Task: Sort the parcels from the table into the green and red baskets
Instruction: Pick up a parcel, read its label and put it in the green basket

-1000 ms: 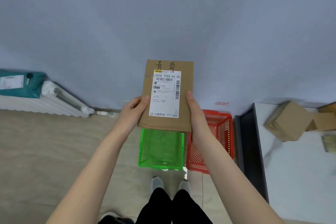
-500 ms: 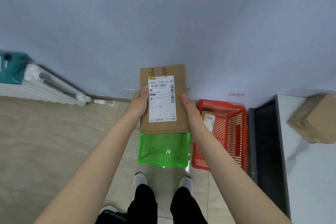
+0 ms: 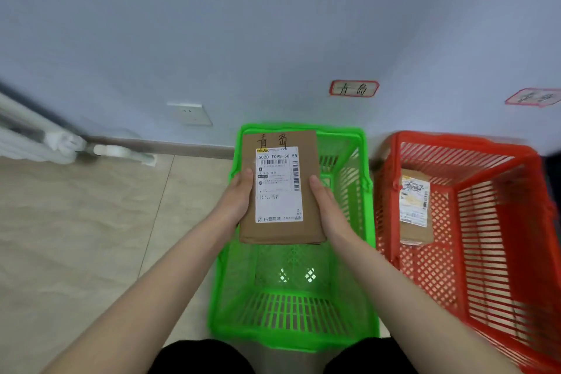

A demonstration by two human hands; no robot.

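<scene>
Parcel (image 3: 282, 232): flat brown cardboard, white label (image 3: 277, 188), handwriting (image 3: 273, 140) above; left hand (image 3: 238, 202), right hand (image 3: 329, 211) fingers (image 3: 315, 184) clasp sides.

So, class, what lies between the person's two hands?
The brown parcel, its side edges gripped by the left hand and right hand, seen in the head view.

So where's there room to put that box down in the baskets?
The green basket floor is bare below the held cardboard parcel. In the red basket, a small parcel lies near the wall beside the green one; its other side is free.
</scene>
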